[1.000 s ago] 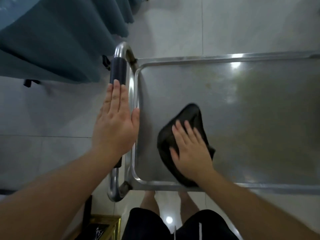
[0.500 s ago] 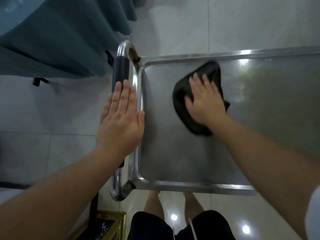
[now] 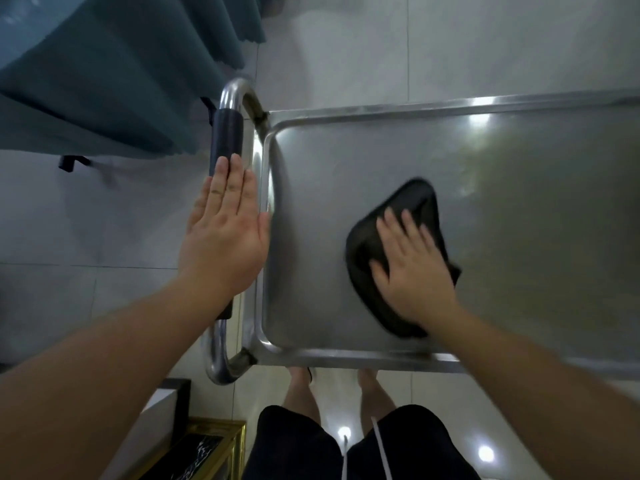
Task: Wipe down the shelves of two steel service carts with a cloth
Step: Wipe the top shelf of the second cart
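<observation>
Right hand [image 3: 414,268], fingers flat, presses the crumpled black cloth [image 3: 391,258] on the steel cart's top shelf [image 3: 519,220]; it's back near the front rim from the far corner half a second ago. Left hand [image 3: 225,237] stays flat on the black-sleeved steel handle [image 3: 227,136], gripping nothing. Judging by the strokes, the left end is covered, the stretch right of the cloth pending.

Your right hand [image 3: 412,268] hides the middle of the blurred cloth [image 3: 367,258]; the cart shelf [image 3: 519,202] runs off the picture's right edge.
</observation>
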A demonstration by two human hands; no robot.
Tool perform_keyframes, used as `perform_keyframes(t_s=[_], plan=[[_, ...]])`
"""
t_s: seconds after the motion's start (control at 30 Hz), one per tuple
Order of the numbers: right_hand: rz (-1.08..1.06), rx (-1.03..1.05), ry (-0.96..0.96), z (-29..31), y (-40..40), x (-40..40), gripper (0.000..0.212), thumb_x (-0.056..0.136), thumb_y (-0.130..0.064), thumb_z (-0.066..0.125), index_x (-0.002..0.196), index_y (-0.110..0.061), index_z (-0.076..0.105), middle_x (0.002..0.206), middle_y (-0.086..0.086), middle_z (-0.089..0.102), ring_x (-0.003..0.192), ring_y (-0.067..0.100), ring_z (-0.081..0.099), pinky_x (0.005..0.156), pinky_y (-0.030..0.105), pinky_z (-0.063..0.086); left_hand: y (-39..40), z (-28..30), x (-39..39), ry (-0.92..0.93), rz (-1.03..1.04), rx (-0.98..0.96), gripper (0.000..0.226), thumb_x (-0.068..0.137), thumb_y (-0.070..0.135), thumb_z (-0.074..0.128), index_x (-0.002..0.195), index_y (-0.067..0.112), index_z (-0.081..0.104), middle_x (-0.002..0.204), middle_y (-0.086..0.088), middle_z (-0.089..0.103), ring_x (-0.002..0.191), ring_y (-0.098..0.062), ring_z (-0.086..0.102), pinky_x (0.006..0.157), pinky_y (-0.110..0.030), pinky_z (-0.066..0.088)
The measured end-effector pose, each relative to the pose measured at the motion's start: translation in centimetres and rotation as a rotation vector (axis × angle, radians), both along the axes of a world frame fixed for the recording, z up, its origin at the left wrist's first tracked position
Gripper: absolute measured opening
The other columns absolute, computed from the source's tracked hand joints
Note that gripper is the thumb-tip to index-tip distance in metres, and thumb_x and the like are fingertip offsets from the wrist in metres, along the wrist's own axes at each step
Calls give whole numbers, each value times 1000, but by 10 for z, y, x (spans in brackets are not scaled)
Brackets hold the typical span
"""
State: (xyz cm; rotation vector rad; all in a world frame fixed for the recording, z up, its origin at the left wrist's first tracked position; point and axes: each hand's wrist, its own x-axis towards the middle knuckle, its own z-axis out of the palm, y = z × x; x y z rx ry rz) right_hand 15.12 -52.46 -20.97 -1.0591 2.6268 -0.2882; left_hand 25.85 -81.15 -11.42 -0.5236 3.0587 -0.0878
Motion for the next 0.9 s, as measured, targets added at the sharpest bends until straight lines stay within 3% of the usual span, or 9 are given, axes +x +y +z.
perform_keyframes(t_s=[0.13,0.23,0.37,0.47,0.67,0.77,0.9], plan=[[15,63,-13,-4,86,75,74,104,-51,42,167,-17,22,176,0,11,163,25,7,128,52,21,-1,-2,2,-2,-7,15,64,114,42,18,167,8,8,177,-12,-1,164,-22,-10,131,-37,-11],[23,93,-25,-5,103,78,72,105,-53,37,168,-19,23,176,-1,12,163,23,8,127,52,23,-2,-3,2,-39,5,18,64,112,35,22,168,7,6,178,-13,-3,164,-22,-12,133,-46,0],[-25,37,10,-9,70,18,70,105,-49,40,165,-14,29,174,4,21,162,28,15,128,51,20,-1,-1,-5,-35,20,5,70,106,33,28,168,6,7,177,-14,-1,164,-22,-10,129,-32,-16],[-115,-10,52,-10,30,-60,68,104,-42,48,162,-9,35,171,11,29,158,36,26,126,53,23,0,0,-5,-17,29,11,72,108,40,29,168,8,7,177,-13,1,164,-21,-8,128,-28,-18],[-216,71,-85,-12,-37,-210,78,104,-55,27,168,-15,9,177,4,4,163,29,1,129,50,5,2,-1,-6,-7,54,1,72,111,49,24,169,11,2,178,-8,-6,162,-14,-16,125,-25,-22],[-213,72,-94,-10,-38,-217,78,104,-57,24,169,-18,6,177,1,0,163,26,-3,129,49,3,2,1,-6,-27,61,20,72,112,49,23,169,12,1,178,-7,-7,162,-14,-17,125,-27,-19],[-176,17,-35,-5,0,-156,73,107,-49,38,168,-14,18,176,6,13,162,30,11,130,48,9,5,3,-7,-27,68,33,71,112,46,25,169,10,2,178,-8,-7,161,-14,-16,128,-32,-14]])
